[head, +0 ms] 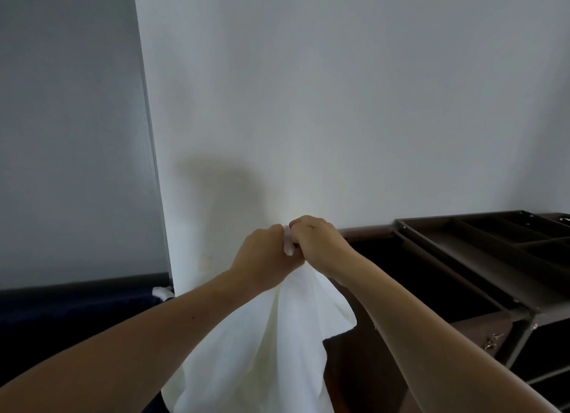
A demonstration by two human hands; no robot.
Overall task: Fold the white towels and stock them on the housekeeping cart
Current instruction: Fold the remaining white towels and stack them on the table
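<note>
A white towel [271, 344] hangs down in loose folds between my forearms, held up in front of a pale wall. My left hand [262, 255] and my right hand [317, 243] meet knuckle to knuckle at the towel's top, and each grips a bunched bit of its edge. A small tuft of cloth shows between the two fists. The towel's lower part runs out of the bottom of the view. The dark brown housekeeping cart [462, 255] stands to the right, its top tray split into compartments.
A dark navy padded surface [77, 304] lies low on the left, with a scrap of white cloth [162, 292] at its right end. A pale wall corner [148, 135] rises behind my hands. The cart's open bin [416, 283] is just right of the towel.
</note>
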